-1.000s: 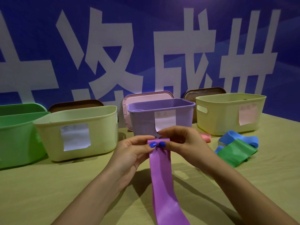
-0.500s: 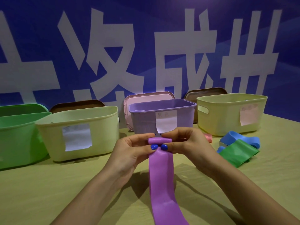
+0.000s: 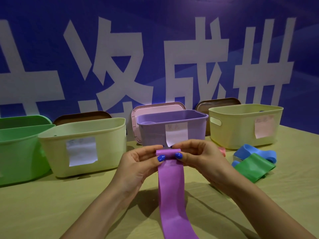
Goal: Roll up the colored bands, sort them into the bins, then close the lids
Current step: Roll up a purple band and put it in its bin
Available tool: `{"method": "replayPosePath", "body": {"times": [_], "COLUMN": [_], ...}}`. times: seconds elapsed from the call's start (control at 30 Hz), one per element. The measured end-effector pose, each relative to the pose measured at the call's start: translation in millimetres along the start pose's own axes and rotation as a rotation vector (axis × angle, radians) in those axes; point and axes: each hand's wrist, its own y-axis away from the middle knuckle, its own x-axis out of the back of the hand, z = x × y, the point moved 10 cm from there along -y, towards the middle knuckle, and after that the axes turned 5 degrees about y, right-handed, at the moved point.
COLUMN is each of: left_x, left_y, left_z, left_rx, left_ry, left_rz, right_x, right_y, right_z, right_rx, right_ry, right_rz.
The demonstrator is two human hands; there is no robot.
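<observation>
— What do the hands hold?
— The left hand (image 3: 138,163) and right hand (image 3: 195,156) pinch a rolled purple band (image 3: 170,178) in front of the purple bin (image 3: 174,128).
— Any writing?
— Bin labels unreadable.

Overall: dim, w/ a strong blue-violet cast over everything.
Light source: from above; soft bright patch on the blue wall (image 3: 155,49) near the top edge, right of centre.
Shadows: dark, soft-edged ones on the table (image 3: 51,213) under both forearms and beside the purple band (image 3: 170,187); thin shadow strips at the bin bases behind it.
Glare: faint sheen on the band's rolled top and on the green band (image 3: 253,167) to its right; nothing blown out.
Focus: centre fairly sharp; paper labels on the bins unreadable, smeary.
Distortion: wide-angle; wall lettering and bins lean and bow toward the edges, far left bin stretched.
</observation>
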Motion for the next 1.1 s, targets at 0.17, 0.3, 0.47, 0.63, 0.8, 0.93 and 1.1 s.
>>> {"method": "replayPosePath", "body": {"times": [0.17,0.3,0.47,0.63,0.8,0.93,1.1], "left_x": [-4,-11,-13,-2,-1,1,-9], "left_y": [3,6,8,2,0,-1,1], "left_z": [-2,-7,-10,2,10,3,-13], "left_rx": [0.023,0.112,0.167,-0.006,-0.155,-0.117,0.061], "left_ry": [0.033,0.089,0.07,-0.115,-0.358,-0.292,-0.099], "left_rz": [-0.042,-0.128,-0.184,-0.064,0.015,0.025,-0.098], "right_x": [-2,-6,-9,-4,-7,-2,7], "right_y": [0,5,7,2,1,0,-1], "right_z": [-2,-9,-16,-8,7,-2,-7], "right_rx": [0.018,0.001,0.035,0.04,-0.011,0.045,0.08], "right_ry": [0.002,-0.054,-0.017,0.082,0.351,0.346,0.251], "right_rz": [-0.059,-0.16,-0.213,-0.153,-0.167,-0.08,0.004]}}
